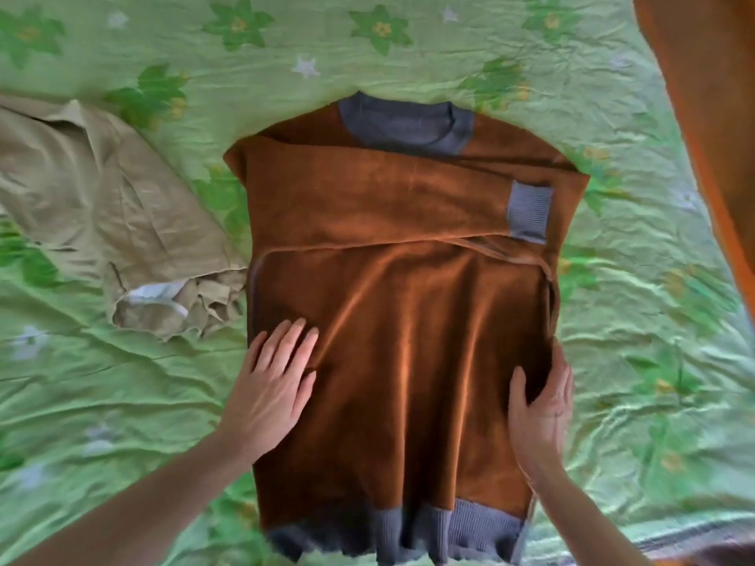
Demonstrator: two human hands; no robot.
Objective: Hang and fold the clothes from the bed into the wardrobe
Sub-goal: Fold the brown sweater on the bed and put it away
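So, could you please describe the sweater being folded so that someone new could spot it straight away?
On the green flowered bedsheet, look at the middle, right of the crumpled beige garment. The brown sweater lies flat there with a sleeve folded across its chest, the left hand flat on it and the right hand at its edge. Its grey collar, cuff and hem set it apart.

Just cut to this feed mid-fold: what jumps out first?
A brown sweater with grey trim lies flat mid-bed, sleeves folded across its chest. The left hand presses flat on its left side while the right hand cups its right edge. Crumpled beige trousers lie left on the green floral sheet.
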